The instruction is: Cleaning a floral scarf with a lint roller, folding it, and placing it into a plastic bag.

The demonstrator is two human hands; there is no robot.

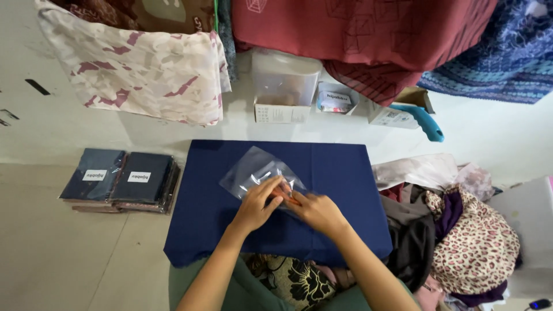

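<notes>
I see the clear plastic bag [257,171] lying on the folded navy cloth [340,173], centre of the floor. My left hand [257,204] and right hand [315,211] both pinch the bag's near edge. Packaged dark cloths [121,179] sit stacked well apart to the left.

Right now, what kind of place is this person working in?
Probably a small home workshop where cloth is folded and packed. Both hands work a clear plastic bag over folded navy cloth, beside stacked packed cloths and heaped fabrics.
</notes>
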